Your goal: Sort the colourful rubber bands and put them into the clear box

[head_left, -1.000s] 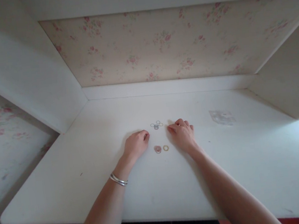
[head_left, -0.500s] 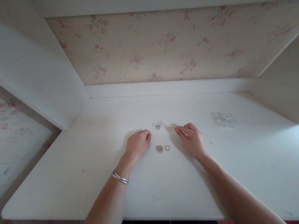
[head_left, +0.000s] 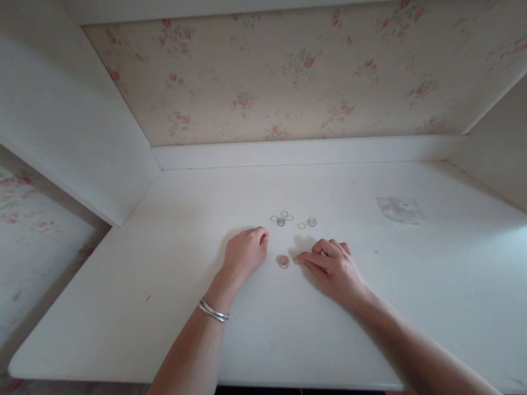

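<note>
Right hand (head_left: 332, 266) touches two near rings (head_left: 283, 260).

Soft, dim daylight is falling across the flat white painted worktop (head_left: 402, 308), and it is coming mainly from the right, where the surface is glowing brightest. The left side is sinking into grey shade. Faint, blurred shadows are lying just left of the bare right hand (head_left: 332, 269) and the bare left hand (head_left: 246, 251). The picture is looking soft and washed out, with low contrast and no hard glare. The wide lens is bending straight edges outward near the corners, and the left border is smearing slightly.
</note>
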Demonstrator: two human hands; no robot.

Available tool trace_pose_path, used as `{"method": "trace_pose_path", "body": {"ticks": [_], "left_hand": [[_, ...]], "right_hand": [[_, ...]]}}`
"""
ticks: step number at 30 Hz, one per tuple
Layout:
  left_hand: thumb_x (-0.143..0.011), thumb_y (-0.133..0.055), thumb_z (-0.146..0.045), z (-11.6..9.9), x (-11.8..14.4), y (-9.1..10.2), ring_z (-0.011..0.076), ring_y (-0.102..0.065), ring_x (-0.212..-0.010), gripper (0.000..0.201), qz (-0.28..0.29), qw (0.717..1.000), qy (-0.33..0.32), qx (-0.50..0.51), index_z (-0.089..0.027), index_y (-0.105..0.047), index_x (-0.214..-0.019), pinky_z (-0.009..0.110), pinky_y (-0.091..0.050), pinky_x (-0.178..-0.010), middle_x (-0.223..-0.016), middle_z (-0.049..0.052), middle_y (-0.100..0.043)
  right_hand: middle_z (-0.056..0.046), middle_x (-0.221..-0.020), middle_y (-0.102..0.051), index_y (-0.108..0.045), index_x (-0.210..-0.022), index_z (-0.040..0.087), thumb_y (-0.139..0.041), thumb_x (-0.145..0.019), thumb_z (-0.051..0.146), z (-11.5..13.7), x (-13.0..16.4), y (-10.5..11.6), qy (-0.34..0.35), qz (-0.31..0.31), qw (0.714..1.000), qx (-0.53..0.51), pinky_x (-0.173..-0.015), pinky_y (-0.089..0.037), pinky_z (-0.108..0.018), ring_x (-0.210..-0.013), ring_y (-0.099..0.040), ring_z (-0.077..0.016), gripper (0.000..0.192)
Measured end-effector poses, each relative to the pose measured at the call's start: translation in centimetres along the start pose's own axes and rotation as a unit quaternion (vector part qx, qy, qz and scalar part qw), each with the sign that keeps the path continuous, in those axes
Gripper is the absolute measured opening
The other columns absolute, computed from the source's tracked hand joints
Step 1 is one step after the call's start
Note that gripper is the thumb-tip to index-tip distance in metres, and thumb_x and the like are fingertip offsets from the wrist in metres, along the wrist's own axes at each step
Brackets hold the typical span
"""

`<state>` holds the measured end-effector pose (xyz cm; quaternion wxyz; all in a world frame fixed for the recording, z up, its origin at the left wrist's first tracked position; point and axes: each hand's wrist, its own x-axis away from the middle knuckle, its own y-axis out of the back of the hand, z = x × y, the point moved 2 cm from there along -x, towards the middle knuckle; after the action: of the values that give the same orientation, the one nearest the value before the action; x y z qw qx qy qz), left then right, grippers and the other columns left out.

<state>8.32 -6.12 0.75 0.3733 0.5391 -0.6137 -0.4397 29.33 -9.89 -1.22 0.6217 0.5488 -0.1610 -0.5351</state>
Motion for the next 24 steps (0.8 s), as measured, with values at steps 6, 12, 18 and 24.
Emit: {"method": "trace_pose_path", "body": {"ticks": [6,12,18,24], "left_hand": [[-0.093,-0.04,-0.035,-0.2,0.0,-0.1,0.0173,-0.062,-0.092,0.027,-0.001,1.0,-0.002,0.006,-0.028,-0.066,-0.099,0.027,-0.044,-0.08,-0.101,0.001,-0.07],[-0.093,-0.041,-0.034,-0.5,0.0,-0.5,0.0159,-0.062,-0.092,0.027,-0.006,0.999,-0.045,0.024,-0.027,-0.066,-0.096,0.026,-0.043,-0.081,-0.099,0.002,-0.07],[-0.093,-0.04,-0.035,-1.6,-1.2,-0.7,0.0146,-0.063,-0.092,0.029,0.001,0.994,-0.063,0.086,-0.027,-0.066,-0.103,0.023,-0.046,-0.078,-0.103,-0.001,-0.071],[-0.093,-0.042,-0.038,-3.5,-4.1,-1.3,0.0159,-0.062,-0.1,0.029,-0.007,0.995,-0.082,0.055,-0.031,-0.065,-0.108,0.026,-0.045,-0.085,-0.112,-0.002,-0.068]], "right_hand": [[-0.001,-0.079,-0.057,-0.073,-0.091,0.034,-0.052,-0.091,0.031,0.3,0.1,0.0,0.018,0.012,1.0,0.008,-0.075,-0.027,-0.031,-0.076,-0.048,-0.0149,0.021],[-0.001,-0.075,-0.058,-0.074,-0.087,0.031,-0.053,-0.089,0.031,0.1,-0.2,0.2,-0.014,-0.016,0.999,-0.047,-0.076,-0.031,-0.03,-0.075,-0.052,-0.0143,0.021],[-0.003,-0.073,-0.064,-0.074,-0.086,0.022,-0.05,-0.087,0.04,-2.2,-1.4,0.6,-0.184,-0.105,0.967,-0.143,-0.067,-0.04,-0.027,-0.064,-0.056,-0.0142,0.03],[-0.005,-0.086,-0.072,-0.074,-0.088,0.021,-0.052,-0.081,0.044,-3.9,-2.2,0.5,-0.305,-0.118,0.915,-0.234,-0.071,-0.046,-0.028,-0.075,-0.063,-0.0185,0.032]]}}
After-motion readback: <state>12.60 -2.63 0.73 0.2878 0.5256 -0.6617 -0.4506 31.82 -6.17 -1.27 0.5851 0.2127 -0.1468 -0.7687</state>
